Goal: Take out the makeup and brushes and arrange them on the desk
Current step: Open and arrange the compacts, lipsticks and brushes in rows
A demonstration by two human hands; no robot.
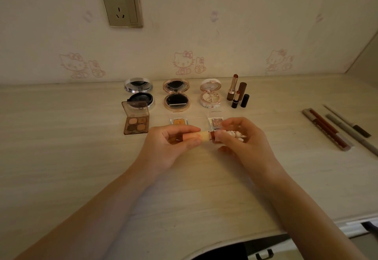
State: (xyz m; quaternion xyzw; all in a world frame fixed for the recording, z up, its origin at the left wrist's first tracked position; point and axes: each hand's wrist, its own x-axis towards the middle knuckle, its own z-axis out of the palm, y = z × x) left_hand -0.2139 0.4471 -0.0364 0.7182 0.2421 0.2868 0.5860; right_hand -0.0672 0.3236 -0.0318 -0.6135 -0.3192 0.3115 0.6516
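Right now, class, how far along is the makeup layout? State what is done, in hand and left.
Done: three open compacts in a back row, lipsticks standing beside them, a palette and two pans in front, pencils lying at right. In hand: the left grip holds a cream tube, the right grip its cap. Left: setting the tube on the desk; whether more items remain is not visible.

Both my bare forearms reach in from the lower corners and meet in the middle. My left hand [169,145] pinches one end of a small tube [201,136] between thumb and curled fingers. My right hand [243,141] grips the other end, fingers curled.
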